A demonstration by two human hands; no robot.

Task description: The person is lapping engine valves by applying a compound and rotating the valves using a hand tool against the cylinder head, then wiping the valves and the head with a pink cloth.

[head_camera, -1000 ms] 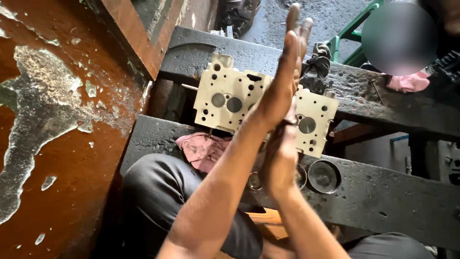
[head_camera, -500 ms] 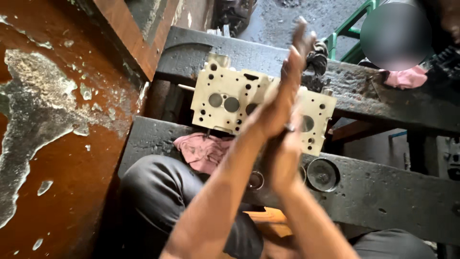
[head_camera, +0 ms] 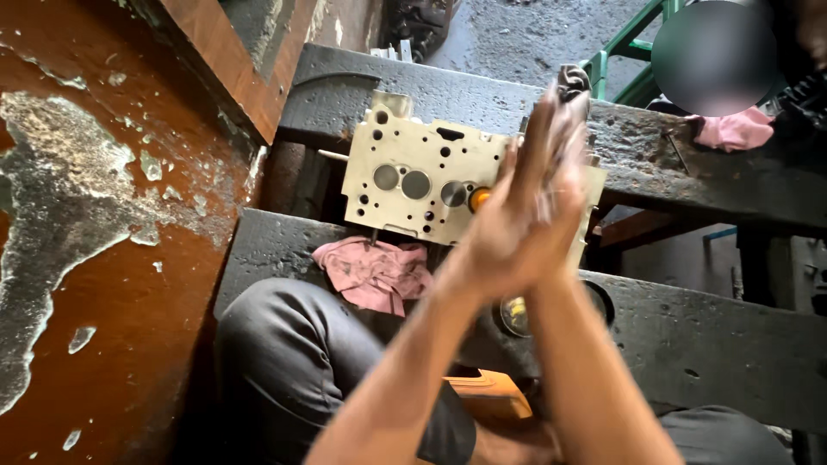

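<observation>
Palms pressed flat together, left hand (head_camera: pixel 495 237) against right hand (head_camera: pixel 560 194), fingers pointing up and away from you, blurred with motion. Something thin appears to run between them: a dark tip (head_camera: pixel 572 82) shows just past the fingertips, though what it is I cannot tell.

Directly behind the hands sits the cylinder head (head_camera: pixel 413 185), a pale metal block, drilled face toward you, bridging the gap between the two dark beams. Its upper end leans on the far beam (head_camera: pixel 482 90); its lower end comes down by the near beam (head_camera: pixel 689 340). An orange spot (head_camera: pixel 478 198) shows on its face just left of your left hand, partly hidden.

If you are rolling a stem between the palms, as it looks, keep both palms flat and parallel, pressure even, and stroke them in opposite directions without leaning sideways. Keep your forearms clear of the head's face.

Pink rag (head_camera: pixel 375 271) lies on the near beam's left end, just below the head, above your knee (head_camera: pixel 293 362). A second pink cloth (head_camera: pixel 736 129) rests near the far beam's right end. A round dark cup (head_camera: pixel 594 301) sits on the near beam beside your right forearm.
</observation>
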